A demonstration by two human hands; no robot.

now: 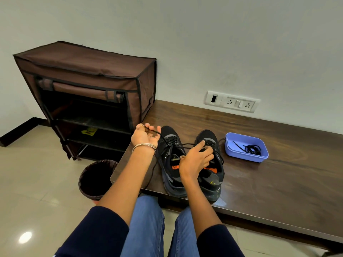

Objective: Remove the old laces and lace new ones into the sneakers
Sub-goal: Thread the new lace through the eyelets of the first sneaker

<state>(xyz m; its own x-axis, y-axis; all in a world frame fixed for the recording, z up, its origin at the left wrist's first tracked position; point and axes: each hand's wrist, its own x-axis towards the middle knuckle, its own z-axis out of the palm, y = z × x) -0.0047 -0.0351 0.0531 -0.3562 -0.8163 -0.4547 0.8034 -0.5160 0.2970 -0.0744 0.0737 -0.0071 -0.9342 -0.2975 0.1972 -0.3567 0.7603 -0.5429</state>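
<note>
Two black sneakers stand side by side on a dark wooden bench (259, 175), toes toward the wall: the left sneaker (170, 164) and the right sneaker (213, 179). My left hand (144, 136) is raised left of the shoes and is shut on a black lace (163, 138) that runs taut from the left sneaker's eyelets. My right hand (196, 158) rests on the right sneaker's tongue, its fingertips pinching another stretch of lace near the eyelets. A purple tray (246, 147) to the right holds a coiled black lace (252, 148).
A brown fabric shoe rack (89, 93) stands at the bench's left end. A dark waste bin (96, 179) sits on the tiled floor below the bench corner. A socket panel (232, 102) is on the wall. My knees in blue jeans are under the bench edge.
</note>
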